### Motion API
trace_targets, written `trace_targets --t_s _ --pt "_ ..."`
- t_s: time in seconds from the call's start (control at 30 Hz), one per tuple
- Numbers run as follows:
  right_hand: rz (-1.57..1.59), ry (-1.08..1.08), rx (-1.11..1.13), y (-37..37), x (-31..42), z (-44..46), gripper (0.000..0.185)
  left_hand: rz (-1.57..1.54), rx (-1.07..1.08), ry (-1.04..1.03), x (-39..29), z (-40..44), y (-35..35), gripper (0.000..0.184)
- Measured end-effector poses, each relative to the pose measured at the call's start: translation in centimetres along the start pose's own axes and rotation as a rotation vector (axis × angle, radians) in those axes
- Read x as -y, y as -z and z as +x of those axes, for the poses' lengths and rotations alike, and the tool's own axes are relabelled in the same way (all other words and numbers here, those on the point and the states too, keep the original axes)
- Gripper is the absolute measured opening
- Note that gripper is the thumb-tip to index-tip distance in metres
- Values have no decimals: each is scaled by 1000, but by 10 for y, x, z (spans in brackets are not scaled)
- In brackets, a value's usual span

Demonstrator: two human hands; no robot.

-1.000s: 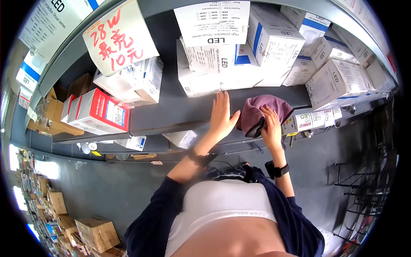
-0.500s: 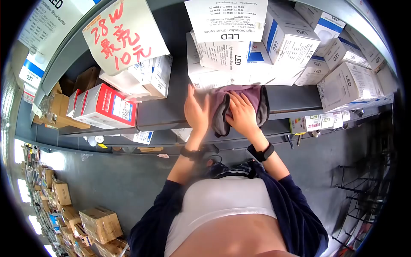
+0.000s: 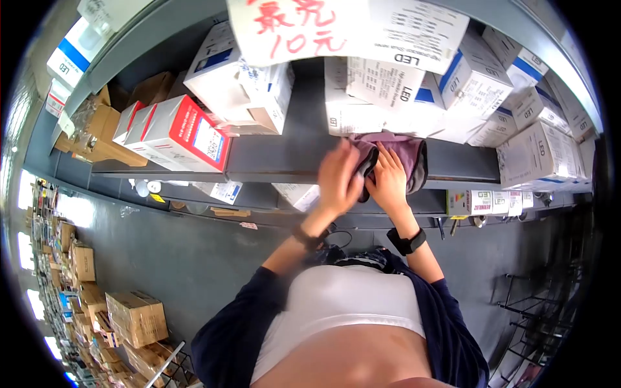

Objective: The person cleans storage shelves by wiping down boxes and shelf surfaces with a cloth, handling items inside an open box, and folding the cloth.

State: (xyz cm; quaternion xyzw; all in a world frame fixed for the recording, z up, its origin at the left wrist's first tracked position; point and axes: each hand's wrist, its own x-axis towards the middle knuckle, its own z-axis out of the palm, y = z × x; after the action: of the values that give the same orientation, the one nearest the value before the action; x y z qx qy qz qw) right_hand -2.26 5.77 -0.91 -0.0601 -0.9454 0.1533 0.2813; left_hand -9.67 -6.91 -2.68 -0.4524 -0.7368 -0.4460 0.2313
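A purple cloth [image 3: 414, 150] with dark edging lies bunched and folded on the grey shelf, its right part hanging near the front edge. My right hand [image 3: 390, 184] rests on top of it, fingers stretched out flat over the fabric. At the cloth's left side is my left hand [image 3: 337, 180], blurred by motion, with its thumb apart from the fingers. Whether the left fingertips touch the fabric I cannot tell. Just behind the cloth stand white LED bulb boxes [image 3: 362, 118].
Red-and-white boxes [image 3: 187, 132] and an open brown carton [image 3: 97, 132] stand on the left of the shelf [image 3: 262, 152]. A handwritten sign [image 3: 297, 29] hangs above. More LED boxes [image 3: 540, 152] fill the right. Below, a lower shelf holds a Bernluz box [image 3: 469, 202].
The view has shifted, so the shelf goods appear further right. My left hand has moved right and closer to the cloth. My right hand stays flat on it.
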Motion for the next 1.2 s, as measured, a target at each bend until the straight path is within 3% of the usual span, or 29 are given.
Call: trace_targets --t_s 0.07,0.27,0.5,0.73,0.8,0.87,0.93,0.97,1.03,1.07,1.17,1.2 --pt "19 146 62 -13 3 0 46 34 159 -253 -14 -7 10 43" --pt "-10 306 128 -57 56 23 42 172 41 -14 16 -35 50 32" --pt "167 401 205 -82 103 74 43 352 -91 10 67 -40 92 32" --pt "163 404 201 -80 101 68 41 216 -206 56 64 -53 82 35" --pt "233 378 162 -72 105 63 38 211 -238 45 70 -62 80 37" --pt "451 329 98 -64 110 58 41 196 -359 -176 74 -60 83 36" --pt "412 394 -13 -51 125 70 45 180 -380 -249 75 -34 98 32" --pt "450 497 -163 -42 137 82 47 -57 -421 -291 72 -16 109 29" --pt "435 581 -338 -23 162 102 49 -291 -370 -119 65 5 130 22" --pt "463 569 -382 -15 175 117 50 -36 -591 -266 72 18 126 23" --pt "453 374 -356 -26 181 152 49 74 -622 -152 72 56 130 36" --pt "455 282 -317 -33 180 157 45 27 -528 -86 79 60 126 40"
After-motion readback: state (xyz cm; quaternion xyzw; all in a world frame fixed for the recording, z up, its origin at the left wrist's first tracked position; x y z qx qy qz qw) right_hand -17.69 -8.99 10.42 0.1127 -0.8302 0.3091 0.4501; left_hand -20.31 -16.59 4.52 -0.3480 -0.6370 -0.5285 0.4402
